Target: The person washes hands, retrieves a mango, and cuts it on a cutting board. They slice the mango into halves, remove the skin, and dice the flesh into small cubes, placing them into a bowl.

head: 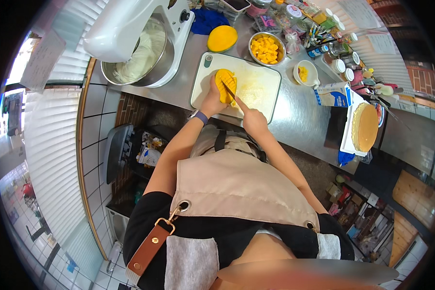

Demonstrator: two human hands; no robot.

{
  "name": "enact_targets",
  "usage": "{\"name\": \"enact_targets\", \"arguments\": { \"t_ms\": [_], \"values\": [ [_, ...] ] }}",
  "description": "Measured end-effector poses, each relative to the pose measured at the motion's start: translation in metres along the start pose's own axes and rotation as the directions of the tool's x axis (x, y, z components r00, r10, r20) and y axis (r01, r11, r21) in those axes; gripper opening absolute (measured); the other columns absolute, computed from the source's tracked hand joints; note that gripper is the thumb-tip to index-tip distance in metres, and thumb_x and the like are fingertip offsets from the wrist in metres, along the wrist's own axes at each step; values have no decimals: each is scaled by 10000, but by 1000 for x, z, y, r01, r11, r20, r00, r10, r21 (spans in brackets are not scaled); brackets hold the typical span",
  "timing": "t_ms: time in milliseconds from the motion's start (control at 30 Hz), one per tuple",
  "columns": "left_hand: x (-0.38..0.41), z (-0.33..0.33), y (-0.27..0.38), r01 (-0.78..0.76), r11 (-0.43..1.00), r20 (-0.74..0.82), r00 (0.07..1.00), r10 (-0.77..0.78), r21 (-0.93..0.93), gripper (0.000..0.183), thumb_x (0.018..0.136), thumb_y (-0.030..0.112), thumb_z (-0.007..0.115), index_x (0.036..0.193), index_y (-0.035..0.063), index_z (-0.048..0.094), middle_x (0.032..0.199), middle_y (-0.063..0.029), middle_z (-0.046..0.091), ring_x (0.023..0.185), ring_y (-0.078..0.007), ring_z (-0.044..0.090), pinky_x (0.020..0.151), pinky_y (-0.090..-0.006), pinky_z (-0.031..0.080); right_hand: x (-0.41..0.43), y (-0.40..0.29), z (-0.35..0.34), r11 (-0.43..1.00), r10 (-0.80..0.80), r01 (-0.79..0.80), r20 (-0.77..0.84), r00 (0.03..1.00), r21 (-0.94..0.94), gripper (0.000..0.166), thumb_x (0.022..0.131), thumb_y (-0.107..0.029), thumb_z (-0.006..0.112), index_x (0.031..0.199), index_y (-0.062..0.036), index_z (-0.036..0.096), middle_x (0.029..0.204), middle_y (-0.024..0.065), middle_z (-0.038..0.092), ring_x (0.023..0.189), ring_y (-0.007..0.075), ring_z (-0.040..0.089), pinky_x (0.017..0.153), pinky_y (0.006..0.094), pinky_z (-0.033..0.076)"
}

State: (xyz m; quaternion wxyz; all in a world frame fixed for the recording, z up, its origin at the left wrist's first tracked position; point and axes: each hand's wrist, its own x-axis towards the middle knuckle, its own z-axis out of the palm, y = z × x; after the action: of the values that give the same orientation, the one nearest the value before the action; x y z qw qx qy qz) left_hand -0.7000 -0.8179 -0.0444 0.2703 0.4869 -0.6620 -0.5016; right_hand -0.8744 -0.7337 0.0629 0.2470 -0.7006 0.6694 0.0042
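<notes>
My left hand [213, 98] holds a mango half [225, 80] over the near left part of a white cutting board [261, 67]. Crossing cuts score the mango's yellow flesh. In my right hand [253, 121] is a knife [229, 90], its blade against the scored flesh and my index finger stretched along it. Beyond the board lies another mango half [222, 38], cut face up. A steel bowl of mango cubes [264, 50] stands at the board's far edge. Farther right, a small white bowl [308, 82] holds some yellow pieces.
A stand mixer [112, 30] with a steel bowl of white cream [145, 54] stands at the left. At the right are a carton [332, 95] and a round cake layer [365, 127] on a white tray. Jars and bottles line the counter's back right, near a blue cloth [208, 20].
</notes>
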Motion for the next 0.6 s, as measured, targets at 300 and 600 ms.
{"name": "enact_targets", "arguments": {
  "t_ms": [300, 600],
  "values": [
    [-8, -5, 13, 51, 991, -22, 999, -48, 121, 1318, 630, 79, 871, 1528, 53, -94, 1464, -292, 390, 1318, -427, 474, 1066, -414, 436, -42, 18, -11, 999, -1, 1, 7, 1000, 52, 731, 844, 7, 528, 1515, -257, 406, 690, 234, 631, 631, 428, 626, 590, 518, 492],
    [-9, 1, 13, 174, 945, -28, 985, -173, 276, 1338, 655, 146, 877, 1534, 15, -123, 1321, -316, 542, 1143, -452, 598, 934, -432, 512, -15, -3, 3, 999, -3, 2, 10, 1000, 37, 803, 792, 25, 549, 1519, -280, 398, 671, 211, 633, 625, 395, 652, 583, 502, 525]
  ]
}}
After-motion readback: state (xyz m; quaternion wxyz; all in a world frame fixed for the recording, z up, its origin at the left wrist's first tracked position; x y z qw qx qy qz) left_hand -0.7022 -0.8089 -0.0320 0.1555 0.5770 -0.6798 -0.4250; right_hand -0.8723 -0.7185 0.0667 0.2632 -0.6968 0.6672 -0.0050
